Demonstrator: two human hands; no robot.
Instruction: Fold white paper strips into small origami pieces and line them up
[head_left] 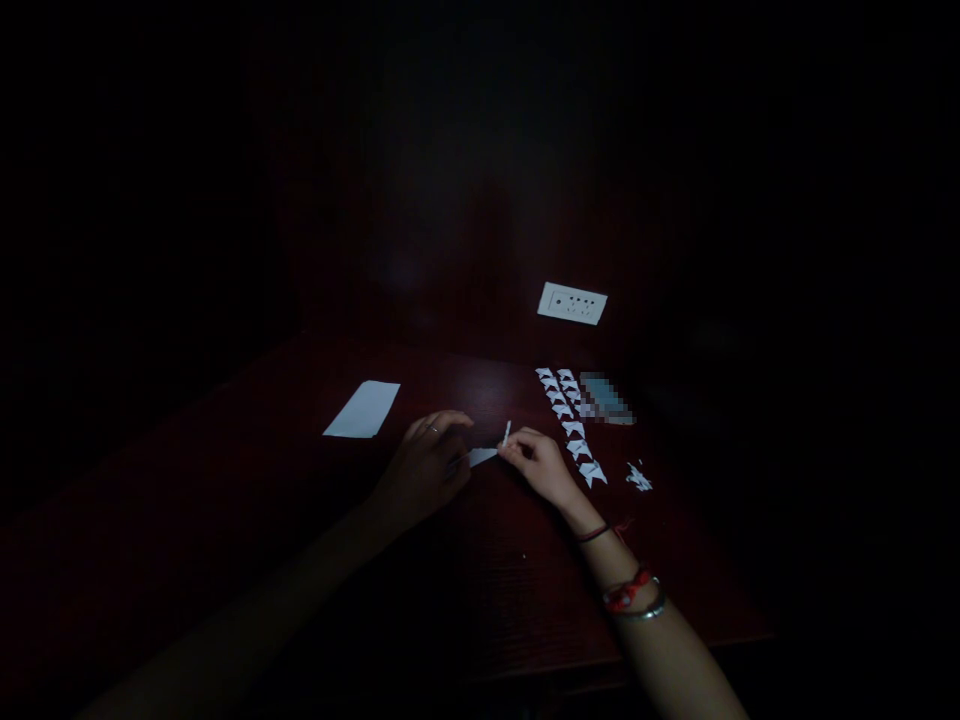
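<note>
In the head view, darkness swallows the edges of the worktop (480,385) and both forearms run out of frame. The right hand (544,468) has thumb and fingertips pinched on a small white paper piece (482,457), a narrow strip (508,432) standing up at the grip; whether the two are joined is unclear. The paper lies between the hands, its left end hidden by the shadowed left hand (427,462), so I cannot tell whether that grip is closed on it. Right of them, folded white pieces (575,430) partly overlap; a pixelated patch (606,398) masks whatever lies beside them.
</note>
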